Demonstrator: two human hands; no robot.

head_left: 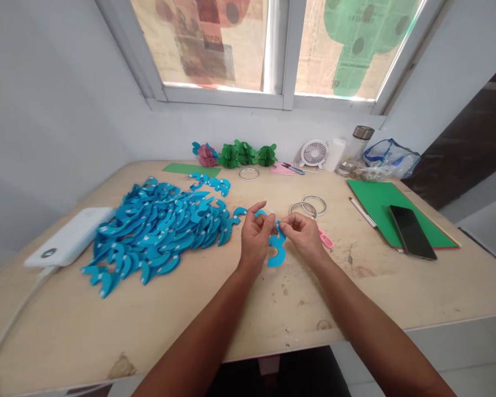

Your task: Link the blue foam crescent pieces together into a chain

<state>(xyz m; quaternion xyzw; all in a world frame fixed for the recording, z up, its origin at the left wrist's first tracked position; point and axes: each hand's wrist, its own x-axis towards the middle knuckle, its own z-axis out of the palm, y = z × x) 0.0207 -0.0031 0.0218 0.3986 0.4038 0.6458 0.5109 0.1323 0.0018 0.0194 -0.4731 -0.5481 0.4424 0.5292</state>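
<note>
In the middle of the frame, two hands meet over the tabletop (215, 314) at a curved blue paper piece (277, 257). The right hand (303, 234) has its fingers together, clamped on the upper end of the piece, which hangs down between the hands. The left hand (254, 237) is at its upper left side, one finger raised; whether its other fingers are closed on the piece, I cannot tell

Left of centre lies a large pile of blue paper pieces (161, 226), many with small white squares. Beside it, at the left, are a white power bank (72, 234) and its cable (19, 317).

Along the back, left to right, stand a pink and blue paper figure (207, 155), three green paper figures (245, 153), a small fan (314, 153) and a bottle (354, 150), with a clear bag (391, 160) beside it. Two overlapping rings (314, 198) lie just beyond the right hand, near a pink object (326, 239). At right, a dark phone (412, 231) rests partly on green sheets (391, 207), with a white pen (362, 213) just left of them
</note>
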